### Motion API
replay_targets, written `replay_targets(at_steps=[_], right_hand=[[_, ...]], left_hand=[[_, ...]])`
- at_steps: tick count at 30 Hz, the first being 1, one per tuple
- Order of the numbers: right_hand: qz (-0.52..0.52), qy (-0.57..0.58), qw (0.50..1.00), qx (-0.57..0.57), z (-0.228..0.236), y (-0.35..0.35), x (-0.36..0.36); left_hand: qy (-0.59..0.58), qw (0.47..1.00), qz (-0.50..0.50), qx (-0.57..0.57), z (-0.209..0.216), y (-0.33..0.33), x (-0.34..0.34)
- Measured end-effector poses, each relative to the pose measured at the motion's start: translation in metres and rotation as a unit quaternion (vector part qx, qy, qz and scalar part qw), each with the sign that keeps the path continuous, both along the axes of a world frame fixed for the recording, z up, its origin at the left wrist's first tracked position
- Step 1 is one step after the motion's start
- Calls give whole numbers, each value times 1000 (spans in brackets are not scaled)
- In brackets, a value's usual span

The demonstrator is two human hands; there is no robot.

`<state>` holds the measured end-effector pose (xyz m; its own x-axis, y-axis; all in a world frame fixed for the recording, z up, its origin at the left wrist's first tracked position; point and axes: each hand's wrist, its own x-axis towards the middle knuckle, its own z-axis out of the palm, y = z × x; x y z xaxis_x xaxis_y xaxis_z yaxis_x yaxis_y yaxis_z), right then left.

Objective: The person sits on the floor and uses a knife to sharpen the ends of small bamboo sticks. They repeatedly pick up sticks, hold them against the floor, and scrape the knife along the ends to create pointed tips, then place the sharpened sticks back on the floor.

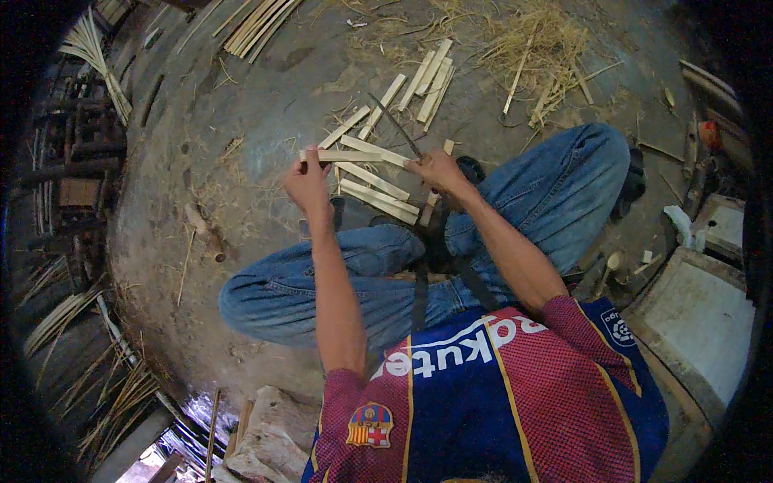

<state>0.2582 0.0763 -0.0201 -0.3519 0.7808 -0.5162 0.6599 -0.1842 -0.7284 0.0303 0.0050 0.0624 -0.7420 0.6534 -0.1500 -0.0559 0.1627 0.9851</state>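
Note:
My left hand [307, 187] pinches the end of a short, flat pale bamboo strip [351, 157], which points right over the ground. In my right hand [440, 172] is a knife [391, 122] with a narrow dark blade slanting up and to the left. Its handle is mostly hidden by my fingers. Another pale strip [366, 146] reaches from the middle toward my right fingers; I cannot tell whether they touch it. Several cut strips [378, 201] lie just below my hands, and more strips [435, 72] are spread farther ahead.
My bent legs in jeans [531, 193] frame the work spot. A heap of shavings [535, 40] lies far right. Long thin strips [262, 24] rest at the far left. Beside my left knee is a piece of wood [205, 229]. A pale-topped box [684, 310] stands at right.

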Motion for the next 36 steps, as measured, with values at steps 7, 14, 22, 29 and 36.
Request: replay_targets(at_steps=[7,14,22,29,36], right_hand=[[36,-20,999,10,-16,-7,0],[-19,1,986,169,-32,-30,-8],[75,100,991,40,-29,-48,-42],[9,198,966,167,11,-83,-71],[51,160,983,79,25,-77,-64]], left_hand=[[7,997,73,-21,-44,10,12],[66,995,31,-65,-37,8,17],[256,930,-90,-249,-12,-4,26],[291,911,-93,-278,-15,-5,31],[282,918,-66,-269,-31,-3,24]])
